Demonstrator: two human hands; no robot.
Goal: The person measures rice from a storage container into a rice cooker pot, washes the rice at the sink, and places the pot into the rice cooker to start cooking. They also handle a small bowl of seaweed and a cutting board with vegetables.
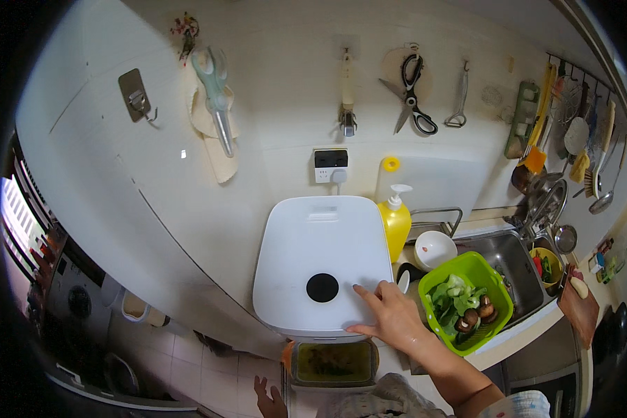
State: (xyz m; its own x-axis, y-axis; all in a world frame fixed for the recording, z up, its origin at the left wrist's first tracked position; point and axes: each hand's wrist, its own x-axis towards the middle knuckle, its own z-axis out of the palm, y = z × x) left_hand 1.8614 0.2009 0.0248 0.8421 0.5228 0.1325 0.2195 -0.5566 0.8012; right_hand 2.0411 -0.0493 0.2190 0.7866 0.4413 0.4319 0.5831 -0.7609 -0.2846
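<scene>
My right hand [389, 316] rests on the front right of a white appliance lid [324, 245], its forefinger on top and thumb at the front edge. A black round spot [322, 288] marks the lid left of the fingers. Low in the view, my left hand [270, 399] hangs with fingers apart, touching nothing visible. Just below the appliance sits a lidded rectangular container [336, 363] with dark contents. To the right, a green plastic basket [473, 258] holds leafy greens [452, 300] and brown mushrooms [467, 320].
A yellow pump bottle [395, 227] and a white bowl [434, 250] stand right of the appliance. Farther right are a steel sink [520, 261] and a wooden cutting board [580, 313]. Scissors [410, 96] and a peeler [459, 102] hang on the wall.
</scene>
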